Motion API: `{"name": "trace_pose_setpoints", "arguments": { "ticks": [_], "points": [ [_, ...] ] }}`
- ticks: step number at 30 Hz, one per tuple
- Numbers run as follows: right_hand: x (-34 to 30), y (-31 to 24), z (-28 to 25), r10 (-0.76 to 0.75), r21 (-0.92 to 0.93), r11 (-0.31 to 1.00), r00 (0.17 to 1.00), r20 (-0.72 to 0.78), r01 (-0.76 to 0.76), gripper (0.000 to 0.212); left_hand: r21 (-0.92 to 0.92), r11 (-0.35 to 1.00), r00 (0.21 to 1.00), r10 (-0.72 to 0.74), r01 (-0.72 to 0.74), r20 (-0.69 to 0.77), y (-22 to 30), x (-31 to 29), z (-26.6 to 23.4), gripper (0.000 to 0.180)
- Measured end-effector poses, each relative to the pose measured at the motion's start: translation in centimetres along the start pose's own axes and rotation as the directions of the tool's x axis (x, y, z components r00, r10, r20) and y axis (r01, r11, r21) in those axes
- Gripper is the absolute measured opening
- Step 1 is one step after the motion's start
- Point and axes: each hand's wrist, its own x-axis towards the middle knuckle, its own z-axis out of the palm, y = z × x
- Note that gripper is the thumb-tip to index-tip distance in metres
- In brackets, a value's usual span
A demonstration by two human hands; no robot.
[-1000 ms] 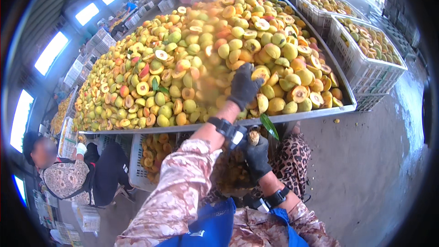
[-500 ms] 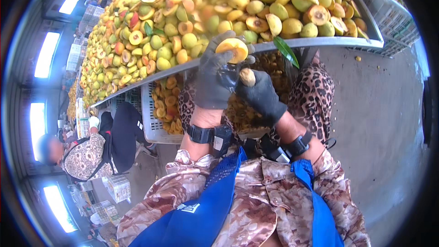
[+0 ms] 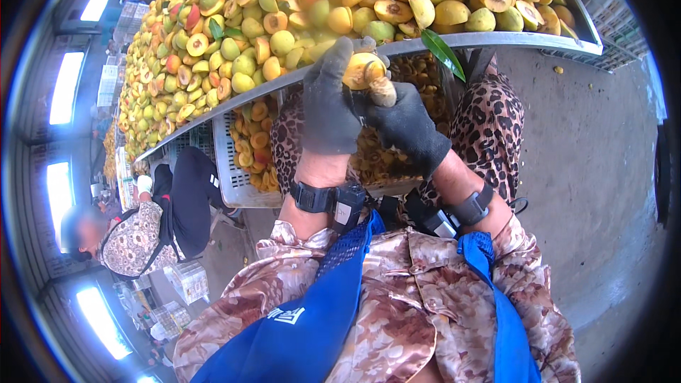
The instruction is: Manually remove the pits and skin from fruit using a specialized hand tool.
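Note:
My left hand, in a dark grey glove, is closed around a halved yellow peach, cut face toward me. My gloved right hand grips a pitting tool by its rounded wooden handle. A thin curved edge of the tool lies against the cut face of the fruit. Fingers cover most of the tool. Both hands are together just in front of the near rim of a metal-edged table heaped with halved yellow-green and reddish peaches.
Below the table rim stands a white plastic crate holding cut peaches, between my knees in leopard-print trousers. A green leaf hangs over the rim. Stacked crates are at far right. A seated co-worker is at left.
The tool in my right hand has moved up and left onto the peach half; before, it was apart from the fruit. My left hand keeps hold of the peach half. The view has shifted slightly.

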Motion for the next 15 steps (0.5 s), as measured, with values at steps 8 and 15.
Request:
{"name": "trace_pose_setpoints", "arguments": {
  "ticks": [8, 15],
  "points": [
    [0.3, 2.4, -0.4, -0.04, -0.163, 0.985, 0.992, 0.118, 0.059, 0.027, 0.054, 0.996, 0.996, -0.07, 0.073, -0.048, -0.7, 0.1, -0.5, 0.037],
    [0.4, 2.0, -0.2, 0.016, -0.117, 0.993, 0.993, 0.116, -0.002, 0.031, 0.161, 0.984, 0.997, 0.074, -0.073, 0.006, 0.6, -1.5, 0.7, 0.048]
  ]
}}
